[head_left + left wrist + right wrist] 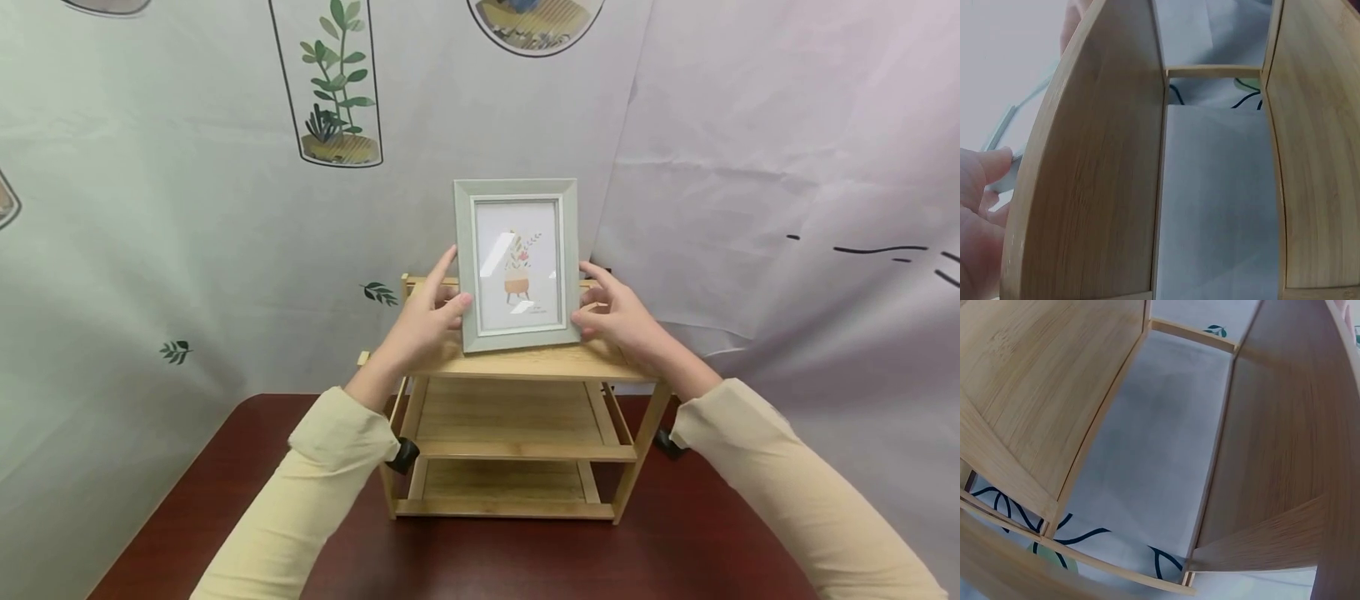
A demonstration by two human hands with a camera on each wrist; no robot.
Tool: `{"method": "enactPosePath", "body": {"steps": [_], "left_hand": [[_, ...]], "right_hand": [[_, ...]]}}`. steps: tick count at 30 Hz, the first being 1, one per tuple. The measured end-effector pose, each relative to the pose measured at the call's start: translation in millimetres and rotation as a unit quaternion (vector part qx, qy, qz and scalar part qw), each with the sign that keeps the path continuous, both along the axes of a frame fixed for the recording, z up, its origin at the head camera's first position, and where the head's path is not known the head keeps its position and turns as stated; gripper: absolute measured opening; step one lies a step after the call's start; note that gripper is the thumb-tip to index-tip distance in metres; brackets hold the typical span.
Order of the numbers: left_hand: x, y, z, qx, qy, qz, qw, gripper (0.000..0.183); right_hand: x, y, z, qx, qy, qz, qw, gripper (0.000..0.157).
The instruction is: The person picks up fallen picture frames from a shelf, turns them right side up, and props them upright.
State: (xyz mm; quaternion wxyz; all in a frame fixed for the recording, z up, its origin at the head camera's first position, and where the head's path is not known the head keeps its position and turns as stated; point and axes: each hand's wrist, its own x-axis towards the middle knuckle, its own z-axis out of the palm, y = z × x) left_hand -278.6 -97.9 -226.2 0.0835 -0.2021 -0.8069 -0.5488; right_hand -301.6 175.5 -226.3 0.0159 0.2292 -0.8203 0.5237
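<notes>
A pale grey-green picture frame point(517, 275) stands upright, leaning slightly back, on the top board of a wooden three-tier shelf point(525, 363). Behind its glass is a print of a potted plant. My left hand point(422, 329) holds the frame's left side, thumb at the front edge and index finger stretched up along the side. On the right side, my right hand point(626, 321) grips the lower edge between thumb and curled fingers. In the left wrist view, the left hand point(979, 212) and part of the frame point(1000, 128) show beyond a shelf board.
The shelf's two lower boards point(517, 417) sit beneath the top one, on a dark red table point(315, 500). A pale cloth backdrop point(225, 208) with printed plants hangs close behind. Shelf boards fill most of the right wrist view, hiding the right hand there.
</notes>
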Motion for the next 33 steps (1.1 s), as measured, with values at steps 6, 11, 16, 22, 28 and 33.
{"method": "enactPosePath", "body": {"steps": [6, 11, 16, 22, 28, 33], "left_hand": [[-4.1, -6.7, 4.8, -0.001, -0.024, -0.018, 0.9996, 0.063], [-6.6, -11.2, 7.2, -0.008, -0.034, -0.024, 0.9991, 0.062], [-9.9, -13.3, 6.5, 0.006, -0.029, -0.050, 0.9983, 0.063], [-10.3, -13.5, 6.3, 0.010, -0.025, -0.055, 0.9981, 0.063], [-7.4, -13.2, 7.3, -0.025, -0.024, -0.035, 0.9988, 0.064], [5.4, -23.3, 10.8, -0.088, 0.014, 0.022, 0.9958, 0.071]], "right_hand": [[7.1, -0.9, -0.4, -0.016, -0.001, 0.017, 1.000, 0.080], [9.8, -2.5, -2.2, -0.029, -0.001, 0.026, 0.999, 0.080], [9.7, -3.1, -4.0, -0.035, 0.004, 0.029, 0.999, 0.080], [10.5, -2.8, -4.6, -0.038, 0.006, 0.032, 0.999, 0.079], [11.6, -0.5, -3.4, -0.015, 0.015, 0.030, 0.999, 0.078], [16.8, 13.7, 7.9, 0.020, 0.078, 0.007, 0.997, 0.069]]}}
